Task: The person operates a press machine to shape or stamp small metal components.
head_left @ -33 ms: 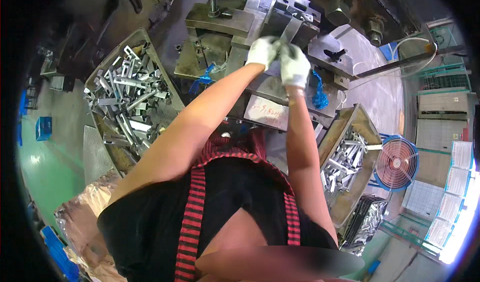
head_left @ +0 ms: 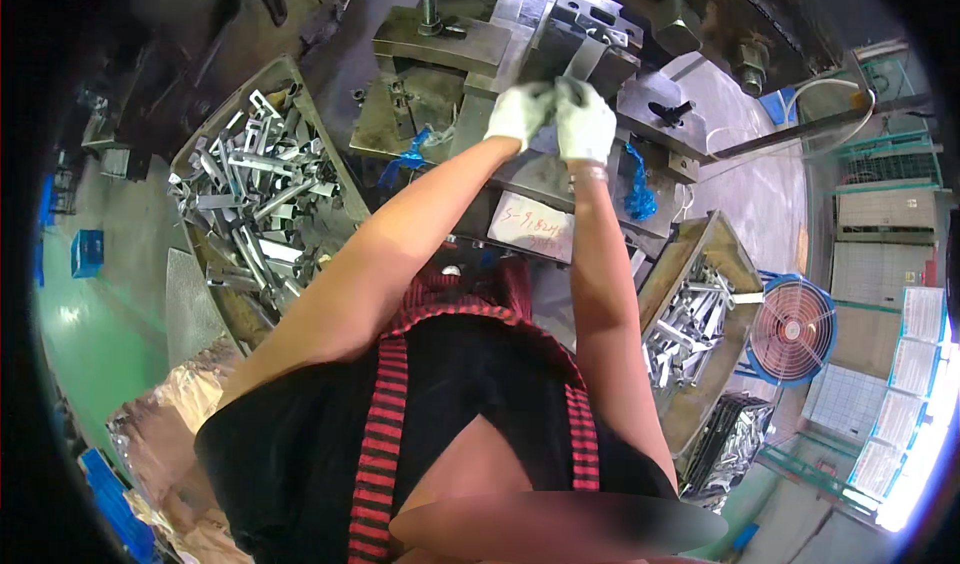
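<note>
Both my hands wear white gloves with dark fingertips and meet at the near side of a steel die block (head_left: 590, 32). A flat, bright metal strip (head_left: 586, 59) slopes from the die down to my fingers. My right hand (head_left: 584, 122) is closed at the strip's near end, its fingers bent over it. Just beside it, my left hand (head_left: 520, 116) has its fingers curled inward, close to the right fingertips. Whatever lies between the left fingers is hidden. Below the hands is the steel press bed (head_left: 545, 179).
A bin (head_left: 340, 179) of bent metal parts stands at left. Another bin (head_left: 735, 329) with metal pieces is at right, near a blue fan (head_left: 793, 328). Clamp blocks (head_left: 440, 39) and large bolts (head_left: 676, 26) flank the die. A marked card (head_left: 530, 226) sits in front.
My left hand has shifted slightly left and toward me. My right hand has moved a little farther away and left. The strip looks unmoved.
</note>
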The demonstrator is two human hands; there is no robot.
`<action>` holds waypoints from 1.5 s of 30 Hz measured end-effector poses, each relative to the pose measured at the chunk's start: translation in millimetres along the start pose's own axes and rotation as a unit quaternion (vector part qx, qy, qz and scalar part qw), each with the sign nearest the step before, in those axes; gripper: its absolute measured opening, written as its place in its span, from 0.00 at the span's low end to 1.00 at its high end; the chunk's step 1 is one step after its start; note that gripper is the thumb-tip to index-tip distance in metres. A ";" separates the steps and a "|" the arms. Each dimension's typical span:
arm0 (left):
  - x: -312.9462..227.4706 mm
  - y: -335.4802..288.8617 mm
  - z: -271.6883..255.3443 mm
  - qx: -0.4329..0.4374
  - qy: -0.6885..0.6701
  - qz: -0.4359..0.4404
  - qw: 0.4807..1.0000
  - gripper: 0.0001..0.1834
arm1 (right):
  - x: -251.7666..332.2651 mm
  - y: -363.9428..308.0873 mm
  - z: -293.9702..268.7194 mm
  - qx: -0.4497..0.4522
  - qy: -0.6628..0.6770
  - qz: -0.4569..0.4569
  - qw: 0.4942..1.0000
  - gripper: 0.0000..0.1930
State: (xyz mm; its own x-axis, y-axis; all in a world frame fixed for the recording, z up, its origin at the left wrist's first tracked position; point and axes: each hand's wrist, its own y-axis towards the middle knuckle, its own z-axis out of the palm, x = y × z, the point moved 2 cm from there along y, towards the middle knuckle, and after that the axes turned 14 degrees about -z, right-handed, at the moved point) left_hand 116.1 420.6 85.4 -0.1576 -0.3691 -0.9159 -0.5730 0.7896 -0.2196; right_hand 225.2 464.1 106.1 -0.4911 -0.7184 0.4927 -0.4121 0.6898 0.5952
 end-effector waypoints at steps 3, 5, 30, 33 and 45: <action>46.4 -36.8 -30.4 -0.022 0.013 0.105 0.994 0.17 | 1.0 30.2 15.5 0.086 -0.130 0.092 0.983 0.23; 77.7 -62.5 -69.4 0.008 0.130 0.152 0.980 0.16 | -6.0 34.5 21.5 0.078 -0.116 0.054 0.989 0.24; -16.6 11.1 7.2 0.043 -0.017 0.103 0.994 0.19 | -21.2 4.4 1.6 0.068 -0.105 0.049 0.991 0.16; -18.0 14.5 9.6 0.130 -0.070 0.069 0.987 0.18 | -17.5 4.4 -9.8 0.073 -0.038 0.005 0.997 0.16; -9.6 18.6 19.9 0.046 -0.050 0.006 0.998 0.19 | 13.9 -11.0 -26.8 -0.016 -0.055 0.048 0.997 0.17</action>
State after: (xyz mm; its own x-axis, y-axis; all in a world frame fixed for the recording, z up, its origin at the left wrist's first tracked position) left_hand 123.0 448.6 83.4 -0.0813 -0.3124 -0.9465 -0.4941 0.8373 -0.2339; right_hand 243.5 444.1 123.4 -0.6091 -0.6338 0.4767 -0.3357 0.7507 0.5690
